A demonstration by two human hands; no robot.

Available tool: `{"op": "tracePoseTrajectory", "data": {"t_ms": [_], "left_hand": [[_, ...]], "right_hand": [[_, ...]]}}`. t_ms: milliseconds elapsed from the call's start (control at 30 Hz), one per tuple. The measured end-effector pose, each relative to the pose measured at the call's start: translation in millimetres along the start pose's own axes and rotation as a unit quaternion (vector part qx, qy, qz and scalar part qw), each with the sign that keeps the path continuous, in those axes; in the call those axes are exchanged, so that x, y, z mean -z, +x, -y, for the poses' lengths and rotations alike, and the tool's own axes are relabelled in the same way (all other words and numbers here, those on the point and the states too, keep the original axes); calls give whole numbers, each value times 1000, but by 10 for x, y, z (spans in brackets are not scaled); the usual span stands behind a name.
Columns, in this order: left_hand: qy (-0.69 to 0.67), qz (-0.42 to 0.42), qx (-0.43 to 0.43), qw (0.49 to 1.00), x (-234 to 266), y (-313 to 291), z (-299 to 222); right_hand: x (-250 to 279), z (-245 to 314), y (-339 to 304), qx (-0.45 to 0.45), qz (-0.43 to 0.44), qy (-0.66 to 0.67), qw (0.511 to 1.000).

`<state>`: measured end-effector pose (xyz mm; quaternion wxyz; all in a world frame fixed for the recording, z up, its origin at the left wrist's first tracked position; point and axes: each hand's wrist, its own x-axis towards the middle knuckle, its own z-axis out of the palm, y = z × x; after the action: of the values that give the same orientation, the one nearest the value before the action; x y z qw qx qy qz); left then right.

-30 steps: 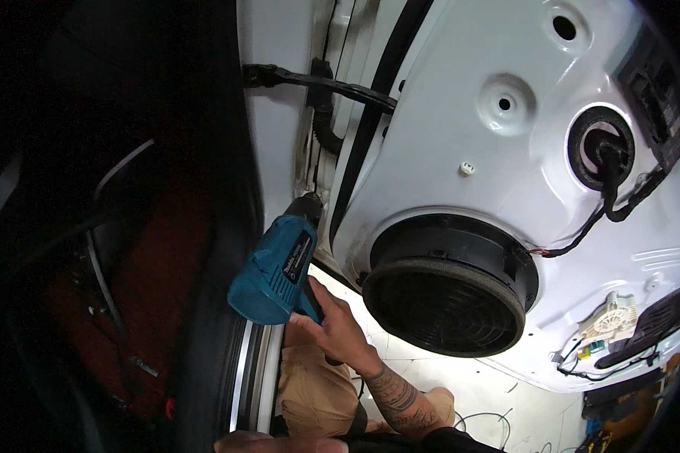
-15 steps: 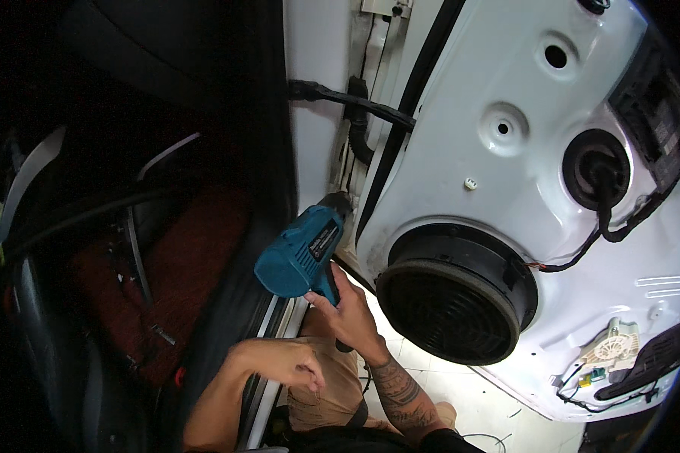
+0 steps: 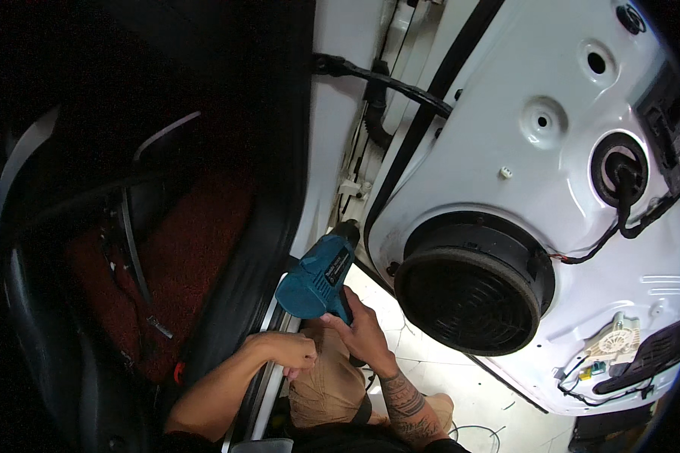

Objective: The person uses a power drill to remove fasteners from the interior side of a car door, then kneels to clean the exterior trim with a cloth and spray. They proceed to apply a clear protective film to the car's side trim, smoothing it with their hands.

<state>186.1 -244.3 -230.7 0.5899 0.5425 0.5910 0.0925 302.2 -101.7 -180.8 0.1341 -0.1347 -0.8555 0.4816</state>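
My right hand (image 3: pixel 364 332) grips the handle of a blue power drill (image 3: pixel 313 281), thumb and fingers wrapped round it. The drill's black nose points up into the gap between the car's body and the open white door (image 3: pixel 461 170), just below a light-coloured hinge part (image 3: pixel 351 189). Near the door sill (image 3: pixel 268 392), my left hand (image 3: pixel 289 351) is closed in a fist, below and left of the drill's rear. Whatever lies inside that fist, if anything, is hidden.
A round black speaker (image 3: pixel 472 302) juts from the door, right of the drill. A black cable (image 3: pixel 389 81) spans from body to door. Wiring (image 3: pixel 616 219) and a window motor (image 3: pixel 616 340) sit on the door. Red carpet (image 3: pixel 193 272) lines the dark cabin.
The drill has drawn back toward me, exposing the hinge part above its nose. My left fingers have curled tighter. The view has shifted, so the door stands further right in it.
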Motion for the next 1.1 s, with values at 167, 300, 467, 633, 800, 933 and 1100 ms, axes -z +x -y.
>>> {"op": "tracePoseTrajectory", "data": {"t_ms": [167,300,467,633,800,933,1100], "left_hand": [[1,7,42,999,-73,13,26],[25,35,56,997,-42,-27,-55],[19,28,60,998,-36,-65,-105],[17,24,62,998,-61,-27,-61],[7,26,50,998,-65,4,-29],[8,20,54,998,-117,15,17],[18,2,59,998,-88,-56,-103]], "right_hand": [[-81,-110,-84,-17,10,-31,999],[-96,-174,-117,-24,24,-45,998],[-77,-202,-123,-31,34,-32,998],[-36,-219,-140,-44,54,-27,997],[-15,-289,-176,-13,36,-56,998],[34,-171,-156,61,16,-58,996],[108,-43,-58,92,9,-45,995]]}}
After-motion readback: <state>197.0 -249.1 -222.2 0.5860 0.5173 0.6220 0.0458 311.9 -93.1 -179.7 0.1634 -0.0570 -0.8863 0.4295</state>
